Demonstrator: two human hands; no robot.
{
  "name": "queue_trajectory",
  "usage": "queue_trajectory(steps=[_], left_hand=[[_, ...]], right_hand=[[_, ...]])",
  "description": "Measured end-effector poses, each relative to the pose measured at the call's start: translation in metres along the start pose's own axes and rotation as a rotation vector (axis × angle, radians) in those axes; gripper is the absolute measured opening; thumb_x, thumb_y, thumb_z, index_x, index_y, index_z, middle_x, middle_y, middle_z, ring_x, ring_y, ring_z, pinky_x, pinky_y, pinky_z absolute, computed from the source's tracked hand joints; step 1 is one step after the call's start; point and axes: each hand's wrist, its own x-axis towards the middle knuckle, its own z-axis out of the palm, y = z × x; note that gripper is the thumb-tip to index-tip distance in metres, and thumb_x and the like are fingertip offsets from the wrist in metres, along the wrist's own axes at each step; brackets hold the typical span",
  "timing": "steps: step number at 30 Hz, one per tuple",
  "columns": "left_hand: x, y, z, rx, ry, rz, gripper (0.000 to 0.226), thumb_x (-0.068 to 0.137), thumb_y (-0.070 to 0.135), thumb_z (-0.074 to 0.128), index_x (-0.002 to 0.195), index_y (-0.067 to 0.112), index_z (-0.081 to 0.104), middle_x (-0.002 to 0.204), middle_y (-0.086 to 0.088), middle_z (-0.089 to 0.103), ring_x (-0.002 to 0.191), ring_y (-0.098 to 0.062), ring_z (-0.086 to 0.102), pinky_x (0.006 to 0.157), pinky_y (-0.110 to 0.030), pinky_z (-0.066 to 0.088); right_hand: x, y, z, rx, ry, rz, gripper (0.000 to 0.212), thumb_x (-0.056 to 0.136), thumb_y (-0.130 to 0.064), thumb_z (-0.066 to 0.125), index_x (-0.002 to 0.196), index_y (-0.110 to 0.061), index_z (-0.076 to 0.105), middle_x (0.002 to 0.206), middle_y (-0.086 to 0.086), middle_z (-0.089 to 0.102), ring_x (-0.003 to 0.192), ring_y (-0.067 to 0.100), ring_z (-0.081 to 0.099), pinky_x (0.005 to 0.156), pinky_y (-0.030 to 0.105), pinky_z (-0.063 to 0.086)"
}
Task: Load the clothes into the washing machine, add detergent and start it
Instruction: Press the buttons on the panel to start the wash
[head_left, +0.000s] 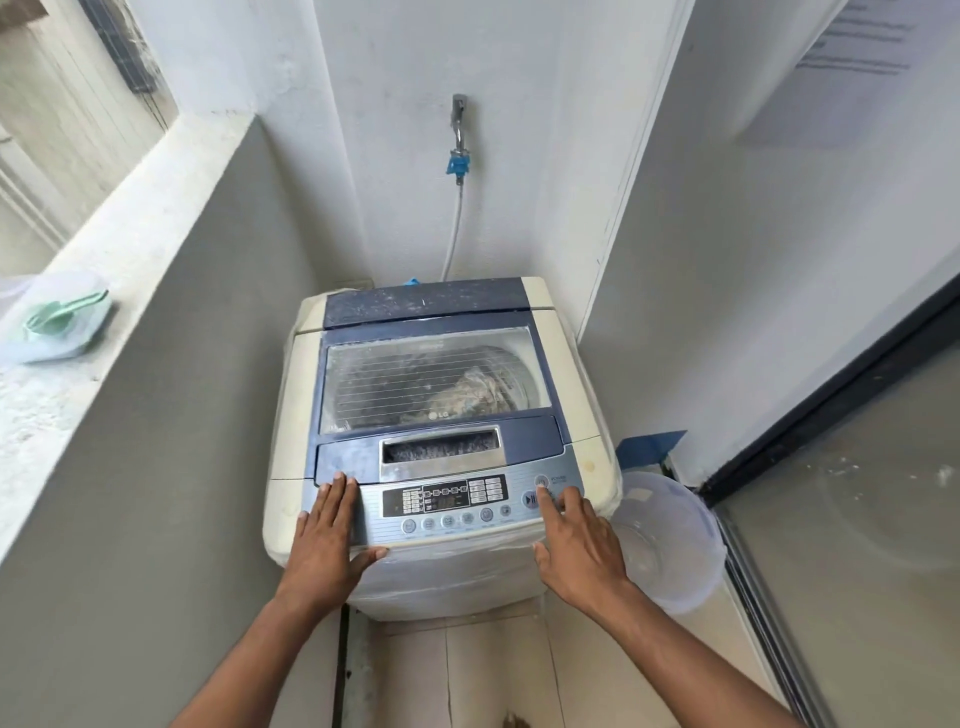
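— What kind of place is this?

— It looks like a little wash corner on the balcony of a home. A washing machine (436, 415) stands in the corner, pushed up against white walls (519, 182).

— How can you tell it's a balcony?

— There is a low ledge (130, 218) on the left, and you can see outside over it. A tub with a green scoop (60, 317) sits on top.

— What else?

— A tap (459, 130) on the wall has a hose (453, 234) going down behind the machine. A clear plastic basket (670, 540) stands on the tiled floor (467, 675), next to a glass sliding door (857, 493).
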Motion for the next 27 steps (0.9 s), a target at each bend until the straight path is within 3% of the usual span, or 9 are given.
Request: queue_trajectory(steps=[4, 11, 27], left_hand=[[0.000, 0.001, 0.000, -0.008, -0.005, -0.008, 0.112, 0.093, 0.059, 0.064, 0.165, 0.013, -0.007, 0.173, 0.004, -0.012, 0.162, -0.019, -0.009, 0.130, -0.048, 0.004], [0.001, -0.002, 0.002, 0.000, -0.009, -0.006, 0.109, 0.093, 0.062, 0.062, 0.166, 0.017, -0.006, 0.174, 0.005, -0.011, 0.162, -0.018, -0.009, 0.130, -0.048, 0.004], [0.001, -0.003, 0.004, 0.009, -0.001, 0.001, 0.108, 0.093, 0.060, 0.063, 0.167, 0.016, -0.001, 0.174, 0.004, -0.010, 0.161, -0.018, -0.012, 0.130, -0.050, 0.006]], right_hand=[[0.005, 0.002, -0.004, -0.008, -0.001, 0.003, 0.082, 0.094, -0.036, 0.062, 0.162, -0.018, 0.019, 0.138, 0.009, 0.040, 0.121, 0.028, 0.054, 0.096, 0.040, 0.054], [0.011, 0.014, -0.011, -0.097, -0.034, 0.006, 0.093, 0.083, -0.013, 0.064, 0.163, -0.026, 0.019, 0.135, 0.012, 0.042, 0.115, 0.030, 0.056, 0.089, 0.040, 0.053], [0.012, 0.027, -0.010, -0.120, -0.069, -0.022, 0.094, 0.089, -0.016, 0.065, 0.164, -0.032, 0.012, 0.132, 0.013, 0.049, 0.109, 0.031, 0.063, 0.085, 0.039, 0.054]])
